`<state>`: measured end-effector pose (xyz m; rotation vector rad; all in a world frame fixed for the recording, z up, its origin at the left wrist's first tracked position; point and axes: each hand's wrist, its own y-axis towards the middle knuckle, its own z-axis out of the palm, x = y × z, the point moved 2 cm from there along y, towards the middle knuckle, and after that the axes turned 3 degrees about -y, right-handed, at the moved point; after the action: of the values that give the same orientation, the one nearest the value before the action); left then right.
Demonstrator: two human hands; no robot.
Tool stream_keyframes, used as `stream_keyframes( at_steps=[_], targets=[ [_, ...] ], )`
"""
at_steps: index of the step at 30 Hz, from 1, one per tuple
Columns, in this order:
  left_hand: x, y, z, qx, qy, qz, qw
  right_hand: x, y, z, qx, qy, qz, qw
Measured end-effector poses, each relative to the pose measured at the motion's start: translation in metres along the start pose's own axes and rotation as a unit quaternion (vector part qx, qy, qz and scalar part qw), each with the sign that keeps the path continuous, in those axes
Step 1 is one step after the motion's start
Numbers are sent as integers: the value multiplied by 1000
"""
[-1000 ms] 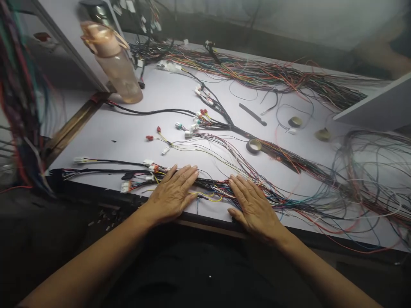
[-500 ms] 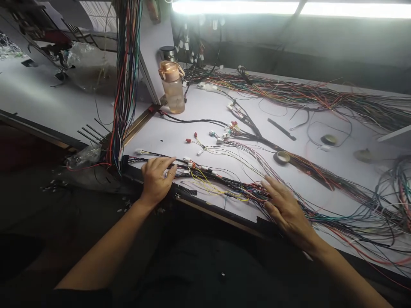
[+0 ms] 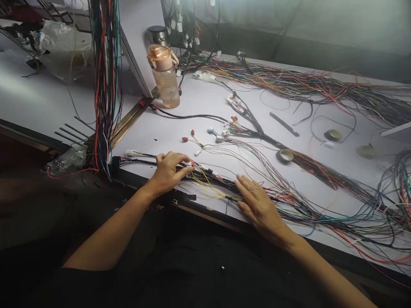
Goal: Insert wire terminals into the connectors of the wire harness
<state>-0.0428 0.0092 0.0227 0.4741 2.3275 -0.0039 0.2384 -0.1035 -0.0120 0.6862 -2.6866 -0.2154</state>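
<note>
Two hands work at the near edge of the white table point(image 3: 170, 130), as I see it through the head camera. My left hand point(image 3: 170, 171) curls over the left part of the near wire bundle point(image 3: 221, 183), thumb and forefinger beside a white and orange connector cluster point(image 3: 190, 164); I cannot tell whether they pinch anything. My right hand point(image 3: 258, 205) lies palm down across the bundle farther right, fingers straight and gripping nothing. Past it, the bundle fans into a loose tangle crossing other strands. Thin wires with red connectors point(image 3: 185, 139) lie just beyond my left hand. Farther back runs a branched harness point(image 3: 271, 140), with a tape roll point(image 3: 285, 156) against it and a dark flat strip point(image 3: 284, 124) behind. A peach-lidded bottle point(image 3: 166, 81) stands near the upright panel, before a heap of wires point(image 3: 289, 83); a hanging wire bunch point(image 3: 105, 77) blocks part of my left view.
</note>
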Motion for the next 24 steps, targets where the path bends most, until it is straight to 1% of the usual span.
stream_keyframes(
  at_steps=[2, 3, 5, 6, 8, 10, 11, 14, 16, 18, 21, 24],
  targets=[
    [-2, 13, -4, -5, -127, -1, 992, -7, 2, -13, -38, 56, 38, 997],
    [-3, 20, -4, -11, -205, -6, 979, -10, 4, -19, -58, 72, 62, 994],
    [-5, 34, -1, -25, -349, -19, 937, -17, 7, -28, -84, 71, 98, 989],
    [-6, 41, 3, -33, -405, -23, 914, -20, 8, -29, -90, 59, 106, 989],
    [-10, 55, 12, -40, -478, -29, 877, -24, 8, -28, -96, 32, 102, 990],
    [-14, 66, 21, -52, -507, -26, 860, -27, 6, -23, -103, 16, 96, 990],
    [-15, 70, 25, -65, -505, -21, 861, -27, 5, -20, -107, 11, 95, 990],
    [-18, 77, 30, -120, -449, 12, 885, -27, -1, -13, -109, -1, 89, 990],
    [-16, 76, 32, -142, -430, 24, 891, -25, -4, -13, -109, 4, 79, 991],
    [-13, 73, 35, -137, -463, 12, 876, -23, -6, -17, -122, 28, 71, 990],
    [-7, 67, 38, -105, -533, -17, 840, -19, -5, -27, -152, 62, 72, 984],
    [-5, 64, 39, -79, -562, -20, 823, -13, 0, -32, -155, 54, 83, 983]
  ],
)
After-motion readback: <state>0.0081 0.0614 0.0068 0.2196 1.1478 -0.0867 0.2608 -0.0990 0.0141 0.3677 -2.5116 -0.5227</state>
